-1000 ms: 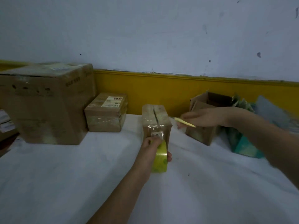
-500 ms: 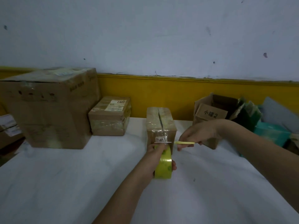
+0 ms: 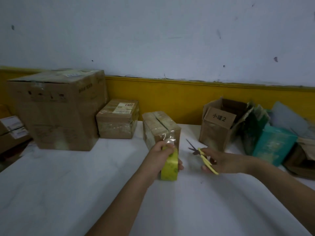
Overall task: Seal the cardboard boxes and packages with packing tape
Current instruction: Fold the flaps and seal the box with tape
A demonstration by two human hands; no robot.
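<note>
While the left hand [image 3: 162, 155] gripped the yellow tape roll [image 3: 170, 166] against the small box [image 3: 160, 129] at frame centre, the right hand [image 3: 219, 161] clasped open scissors [image 3: 202, 155] just right.

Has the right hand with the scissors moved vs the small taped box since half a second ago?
Yes. The right hand with the yellow scissors has pulled back rightward from the small taped box, leaving a gap.

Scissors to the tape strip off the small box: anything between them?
Nothing visible. The scissors, in the right hand, sit right of the small box, blades open, with only bare tabletop across to the tape roll gripped by the left hand.
</note>
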